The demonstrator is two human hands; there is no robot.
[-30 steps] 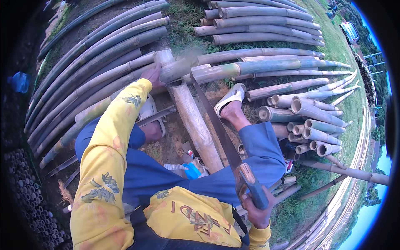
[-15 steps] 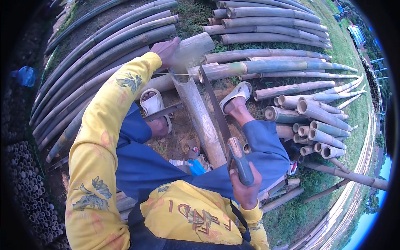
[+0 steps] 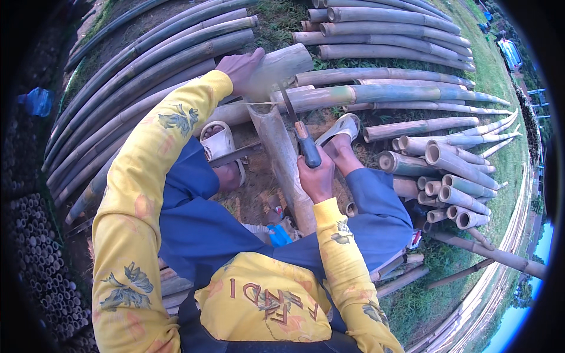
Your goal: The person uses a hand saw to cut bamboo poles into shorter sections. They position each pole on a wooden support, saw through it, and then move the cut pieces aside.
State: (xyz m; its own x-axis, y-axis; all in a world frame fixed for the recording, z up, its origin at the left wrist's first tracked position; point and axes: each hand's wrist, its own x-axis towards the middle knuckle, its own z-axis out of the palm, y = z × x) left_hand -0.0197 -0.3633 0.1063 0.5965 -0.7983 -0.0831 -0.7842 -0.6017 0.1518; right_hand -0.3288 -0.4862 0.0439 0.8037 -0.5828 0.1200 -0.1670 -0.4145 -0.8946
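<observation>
My left hand point(image 3: 240, 72) is closed on the near end of a short, thick bamboo piece point(image 3: 288, 62); its lower side looks blurred. In my right hand point(image 3: 318, 181) is the dark handle of a hand saw point(image 3: 308, 146). The saw's blade point(image 3: 288, 107) points away from me, its far end up against the bamboo around the cut. Below that spot a thick bamboo pole point(image 3: 285, 165) runs back toward me between my legs. A thin light strip point(image 3: 259, 103) sticks out beside the cut. Another flat metal blade point(image 3: 235, 154) lies by my left sandal point(image 3: 218, 141).
Long bamboo poles point(image 3: 153, 65) lie side by side at the left, with more stacked at the far right point(image 3: 400, 32). Cut bamboo ends point(image 3: 459, 194) pile up at right. My right sandal point(image 3: 341, 129) is near the pole. A blue item point(image 3: 279, 235) lies between my legs.
My right hand has pushed the saw forward and up to the left, away from my lap, so less blade shows. My left hand stays on the bamboo piece.
</observation>
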